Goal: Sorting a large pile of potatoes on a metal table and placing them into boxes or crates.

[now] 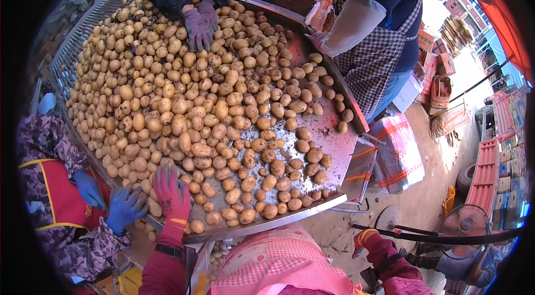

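Note:
My left hand [171, 194], in a pink work glove with a yellow-and-orange cuff, lies palm down on potatoes at the near left edge of a metal sorting table. Its fingers are extended, and nothing shows gripped in them. My right hand [360, 242], also gloved, hangs low beyond the table's near right corner; its fingers are mostly hidden. A big heap of soil-marked potatoes [179, 102] covers the left and middle of the table. Fewer potatoes are scattered over the bare metal surface [328, 138] at the right.
A co-worker's blue-gloved hand [125, 207] is close beside my left hand. Across the heap rest another person's purple-gloved hands [200, 25]. Someone in a checked apron [372, 50] stands at the right rim [347, 94]. Plastic-lined bags [397, 153] and a fan [465, 224] stand right.

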`<control>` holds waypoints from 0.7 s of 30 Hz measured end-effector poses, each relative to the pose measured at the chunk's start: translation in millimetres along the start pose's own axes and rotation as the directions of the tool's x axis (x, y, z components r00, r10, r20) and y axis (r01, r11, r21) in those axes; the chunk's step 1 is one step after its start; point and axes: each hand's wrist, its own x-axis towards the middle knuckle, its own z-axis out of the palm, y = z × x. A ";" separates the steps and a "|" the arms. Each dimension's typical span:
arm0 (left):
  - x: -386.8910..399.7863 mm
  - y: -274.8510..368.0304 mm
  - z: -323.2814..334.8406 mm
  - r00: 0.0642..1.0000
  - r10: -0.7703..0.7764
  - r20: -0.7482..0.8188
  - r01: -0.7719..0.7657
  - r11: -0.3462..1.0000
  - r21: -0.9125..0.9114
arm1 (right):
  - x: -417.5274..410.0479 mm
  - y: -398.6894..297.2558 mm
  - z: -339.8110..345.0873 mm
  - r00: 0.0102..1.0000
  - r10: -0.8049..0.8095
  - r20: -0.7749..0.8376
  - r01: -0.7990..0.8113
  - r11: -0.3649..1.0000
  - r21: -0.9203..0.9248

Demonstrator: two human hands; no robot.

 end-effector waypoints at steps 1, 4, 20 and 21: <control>-16.1 2.5 -8.2 0.998 0.037 0.050 -0.036 0.999 -0.019 | -6.2 -16.3 -9.3 0.997 0.070 -0.038 -0.079 0.927 -0.367; -70.5 8.0 -14.3 0.973 0.116 0.199 -0.098 0.990 -0.098 | -18.5 -118.6 -48.2 0.878 -0.294 -0.378 0.294 0.954 -0.059; -74.8 10.3 -4.7 0.966 -0.060 0.253 0.103 0.981 -0.162 | 168.6 -477.1 -190.9 0.350 -0.783 -0.514 0.192 0.598 -0.778; -75.4 8.9 -4.0 0.965 -0.060 0.257 0.101 0.984 -0.147 | 168.1 -478.0 -202.7 0.433 -0.738 -0.518 0.180 0.634 -0.752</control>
